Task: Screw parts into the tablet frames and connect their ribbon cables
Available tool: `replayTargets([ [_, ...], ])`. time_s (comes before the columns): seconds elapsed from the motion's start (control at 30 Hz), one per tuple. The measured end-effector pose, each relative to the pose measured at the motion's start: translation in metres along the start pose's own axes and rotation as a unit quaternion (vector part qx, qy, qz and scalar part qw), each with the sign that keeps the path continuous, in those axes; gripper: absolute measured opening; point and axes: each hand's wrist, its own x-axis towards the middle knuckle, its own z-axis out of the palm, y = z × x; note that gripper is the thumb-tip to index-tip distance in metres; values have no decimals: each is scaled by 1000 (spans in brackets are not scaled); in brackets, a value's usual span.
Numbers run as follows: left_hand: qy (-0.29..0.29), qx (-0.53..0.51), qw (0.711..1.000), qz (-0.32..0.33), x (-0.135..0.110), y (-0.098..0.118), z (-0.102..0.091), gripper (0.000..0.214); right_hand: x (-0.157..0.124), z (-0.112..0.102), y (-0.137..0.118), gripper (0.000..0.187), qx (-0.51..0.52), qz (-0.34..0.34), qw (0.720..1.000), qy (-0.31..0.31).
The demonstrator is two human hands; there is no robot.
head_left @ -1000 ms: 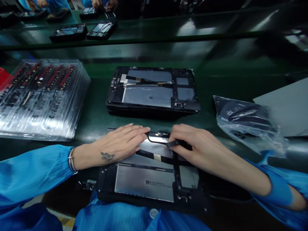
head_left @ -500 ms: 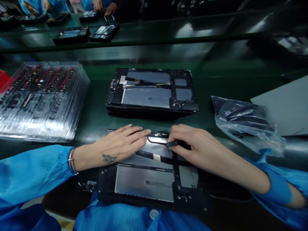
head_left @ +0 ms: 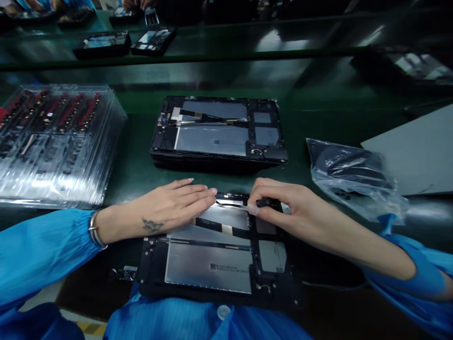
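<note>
An open tablet housing [head_left: 208, 269] lies flat in front of me, close to my body, with silver battery panels and a dark ribbon strip across them. My left hand [head_left: 184, 203] rests flat over its upper left part, fingers stretched, fingertips at the far edge. From those fingertips a thin black cable [head_left: 230, 204] runs right along the edge. My right hand [head_left: 279, 200] pinches this cable between thumb and fingers, and a thicker black piece shows beside the fingers. Whether the cable's left end is fixed is hidden under my left fingertips.
Beyond my hands lies a stack of similar tablet housings [head_left: 215, 137]. Clear plastic trays [head_left: 60, 156] with red and black parts are piled at left. A clear bag [head_left: 354, 174] with dark contents and a pale sheet [head_left: 410, 156] lie right. More devices [head_left: 102, 45] sit on the far bench near other people's hands.
My right hand has shifted slightly and turned, and the cable between my hands now looks straighter. My left hand stays on the housing. The whole view has moved a little.
</note>
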Motion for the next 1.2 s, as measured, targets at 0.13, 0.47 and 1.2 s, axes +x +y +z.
replayTargets([
  [0.13, 7, -14, 1000, 13, 0, -6, -1, 47, -1, 6, -1, 18, -52, -16, 997, 54],
  [0.47, -6, -30, 999, 17, 1, -9, -3, 47, 0, 13, 1, 14, -153, -39, 987, 37],
  [1.2, 15, 33, 999, 41, 6, -6, -2, 40, 1, 17, -1, 13, -222, -43, 974, 29],
])
